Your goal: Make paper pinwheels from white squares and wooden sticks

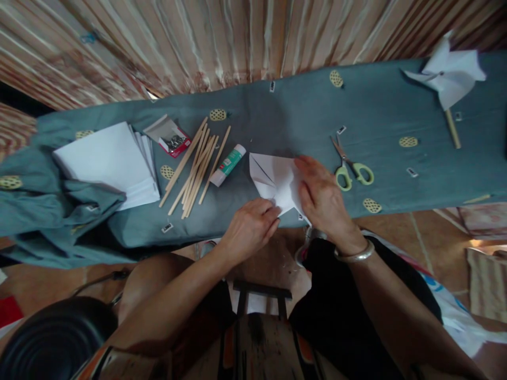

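Observation:
A white paper sheet (283,177) with cut slits and raised flaps lies on the cloth-covered table in front of me. My left hand (253,227) holds its near edge, fingers bent and close together. On the paper's right side, my right hand (322,195) grips the edge, with the thumb tucked toward the paper and a silver bangle on the wrist. Part of the sheet is hidden under both hands. Just left of the paper lies a glue stick (228,164) with its cap on. Green-handled scissors (348,166) rest slightly open to the right of my right hand.
Several wooden sticks (194,171) lie left of the glue stick. Behind them is an open small box (172,138) of metal pins or clips. A stack of white paper (109,163) sits far left. A paper pinwheel (446,74) on a stick lies far right. A curtain (245,42) hangs behind.

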Demonstrator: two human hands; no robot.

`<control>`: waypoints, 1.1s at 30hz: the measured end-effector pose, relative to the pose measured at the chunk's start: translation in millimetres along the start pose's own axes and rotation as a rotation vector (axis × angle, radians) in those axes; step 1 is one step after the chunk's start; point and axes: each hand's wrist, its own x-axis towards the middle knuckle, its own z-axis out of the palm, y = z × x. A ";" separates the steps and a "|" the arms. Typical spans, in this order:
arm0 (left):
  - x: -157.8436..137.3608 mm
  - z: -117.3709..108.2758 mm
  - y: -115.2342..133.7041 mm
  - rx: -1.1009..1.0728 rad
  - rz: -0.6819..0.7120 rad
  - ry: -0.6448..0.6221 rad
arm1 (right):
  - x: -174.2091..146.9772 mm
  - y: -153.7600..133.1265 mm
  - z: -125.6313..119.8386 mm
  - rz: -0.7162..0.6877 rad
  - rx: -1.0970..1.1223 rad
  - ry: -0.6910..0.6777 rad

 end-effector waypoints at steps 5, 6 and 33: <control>0.9 -2.9 0.1 0.012 -0.012 -0.036 | 28.0 8.3 -1.9 0.043 -0.214 -0.086; 0.8 -3.5 -0.1 0.015 -0.008 -0.037 | 31.5 9.6 -3.9 0.042 -0.220 -0.088; 11.9 -13.8 -1.1 0.083 0.132 0.084 | -11.1 36.4 -32.4 0.401 0.265 -0.027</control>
